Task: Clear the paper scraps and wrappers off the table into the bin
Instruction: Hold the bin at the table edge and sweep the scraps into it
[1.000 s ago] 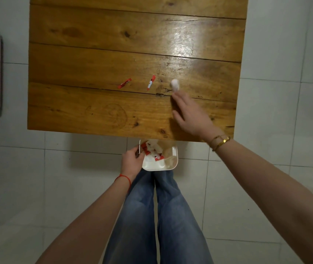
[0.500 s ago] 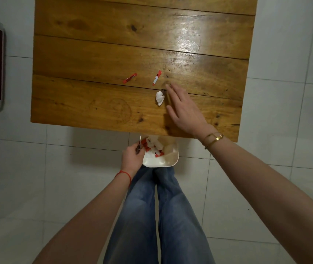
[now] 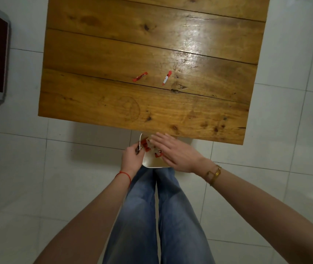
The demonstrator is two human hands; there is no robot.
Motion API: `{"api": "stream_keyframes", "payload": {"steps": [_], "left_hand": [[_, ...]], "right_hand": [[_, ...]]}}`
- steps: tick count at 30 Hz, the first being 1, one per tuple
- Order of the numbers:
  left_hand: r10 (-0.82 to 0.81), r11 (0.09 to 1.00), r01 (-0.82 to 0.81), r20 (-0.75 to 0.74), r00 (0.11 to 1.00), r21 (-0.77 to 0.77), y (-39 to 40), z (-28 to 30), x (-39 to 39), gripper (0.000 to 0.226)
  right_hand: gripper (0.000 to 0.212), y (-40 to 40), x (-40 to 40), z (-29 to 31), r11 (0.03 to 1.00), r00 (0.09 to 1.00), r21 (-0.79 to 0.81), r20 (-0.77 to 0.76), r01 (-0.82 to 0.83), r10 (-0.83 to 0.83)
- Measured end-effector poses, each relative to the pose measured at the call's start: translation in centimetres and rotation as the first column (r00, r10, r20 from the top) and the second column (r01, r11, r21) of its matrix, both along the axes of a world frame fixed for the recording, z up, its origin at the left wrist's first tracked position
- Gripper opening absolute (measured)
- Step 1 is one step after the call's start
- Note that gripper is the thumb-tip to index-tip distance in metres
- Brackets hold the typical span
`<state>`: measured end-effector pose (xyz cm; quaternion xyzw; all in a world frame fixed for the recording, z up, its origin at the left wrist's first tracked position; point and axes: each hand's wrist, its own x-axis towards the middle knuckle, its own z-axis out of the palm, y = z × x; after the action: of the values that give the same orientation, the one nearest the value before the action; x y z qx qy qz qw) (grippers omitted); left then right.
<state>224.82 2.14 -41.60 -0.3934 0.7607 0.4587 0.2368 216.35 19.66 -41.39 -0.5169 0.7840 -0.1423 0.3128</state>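
Left hand (image 3: 131, 159) grips white bin (image 3: 152, 162) rim below table (image 3: 113, 111) edge. Right hand (image 3: 178, 154) flat, fingers spread over bin, released. 2 red wrappers (image 3: 140, 76) on table.

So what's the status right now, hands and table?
Left hand gripping the white bin at the table edge. Right hand open over it. Two wrappers remain: red, red-and-white. Nothing blocking them.
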Motion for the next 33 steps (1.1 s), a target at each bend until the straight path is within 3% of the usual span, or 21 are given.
{"api": "stream_keyframes", "payload": {"steps": [2, 4, 7, 11, 15, 19, 23, 27, 29, 33], "left_hand": [[0.007, 1.0, -0.007, 0.0, 1.0, 0.017, -0.4, 0.0, 0.1, 0.019], [0.021, 0.999, -0.021, -0.001, 1.0, 0.027, -0.9, -0.3, 0.3, 0.019], [0.016, 1.0, -0.016, 0.005, 1.0, 0.009, -1.6, -0.1, 0.4, 0.017], [0.026, 0.999, -0.026, 0.0, 1.0, 0.023, -2.4, 0.0, 0.6, 0.018], [0.027, 0.999, -0.027, -0.005, 1.0, 0.03, -3.1, -0.1, 0.9, 0.019], [0.022, 0.999, -0.022, -0.004, 1.0, 0.029, -3.6, 0.1, 0.9, 0.023], [0.018, 0.999, -0.018, 0.0, 1.0, 0.031, -3.8, 0.1, 0.9, 0.023], [0.017, 1.0, -0.016, -0.012, 1.0, 0.02, -4.0, 0.3, 0.9, 0.019], [0.016, 1.0, -0.016, -0.021, 1.0, 0.017, -4.2, 0.2, 0.9, 0.018], [-0.004, 1.0, 0.004, -0.013, 1.0, 0.008, -4.6, 0.2, 1.1, 0.019]], "right_hand": [[0.057, -0.6, -0.6, 0.2, 0.999, 0.999, -0.013, -0.017, 0.03, -0.03], [0.058, -1.7, -2.6, 0.5, 0.983, 0.982, -0.025, -0.047, 0.183, -0.184], [0.057, -3.6, -7.0, 0.8, 0.914, 0.906, -0.031, -0.123, 0.405, -0.405], [0.059, -5.7, -11.4, 0.8, 0.848, 0.837, 0.009, -0.171, 0.529, -0.52], [0.062, -6.7, -12.3, 0.2, 0.872, 0.867, 0.089, -0.194, 0.482, -0.459], [0.063, -6.1, -8.4, 0.0, 0.947, 0.936, 0.097, -0.209, 0.307, -0.282], [0.063, -4.4, -2.4, 0.0, 0.994, 0.994, 0.096, -0.102, 0.054, -0.045], [0.057, -3.1, 1.4, 0.3, 0.992, 0.992, 0.023, -0.003, -0.124, 0.125], [0.056, -3.3, 1.2, 0.6, 0.997, 0.997, -0.015, -0.021, -0.069, 0.069], [0.054, -6.6, -3.7, 1.5, 0.968, 0.955, -0.066, -0.159, 0.241, -0.249]]}}
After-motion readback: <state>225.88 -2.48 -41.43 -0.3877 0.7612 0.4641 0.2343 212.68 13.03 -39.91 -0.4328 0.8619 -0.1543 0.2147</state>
